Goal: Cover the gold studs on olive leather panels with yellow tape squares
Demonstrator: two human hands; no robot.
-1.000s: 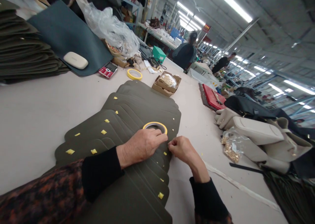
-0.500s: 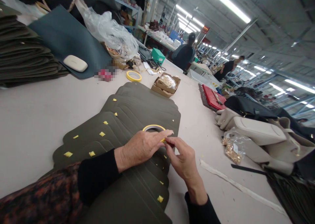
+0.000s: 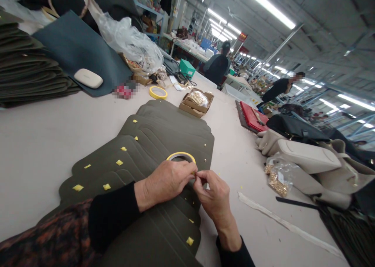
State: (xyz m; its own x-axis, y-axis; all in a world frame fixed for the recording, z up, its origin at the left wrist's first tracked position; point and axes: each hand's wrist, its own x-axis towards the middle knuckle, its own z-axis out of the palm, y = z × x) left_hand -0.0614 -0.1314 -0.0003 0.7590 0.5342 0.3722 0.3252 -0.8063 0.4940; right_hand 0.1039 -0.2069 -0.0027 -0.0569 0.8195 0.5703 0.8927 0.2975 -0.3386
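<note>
Head view: the left grip (image 3: 166,180) is closed on a yellow tape roll (image 3: 181,155), whose ring shows just beyond its fingers. Immediately to its right, the right grip (image 3: 215,192) has thumb and forefinger pinched together at the left fingertips; what lies between is too small to tell. Beneath both grips spread overlapping dark-green panels (image 3: 164,126) dotted with yellow bits (image 3: 119,162). Farther beyond, a cardboard box (image 3: 191,110) sits on the bench (image 3: 228,149).

Tape roll (image 3: 181,154) part-hidden behind left hand (image 3: 166,181); panels (image 3: 149,149) cropped below.
</note>
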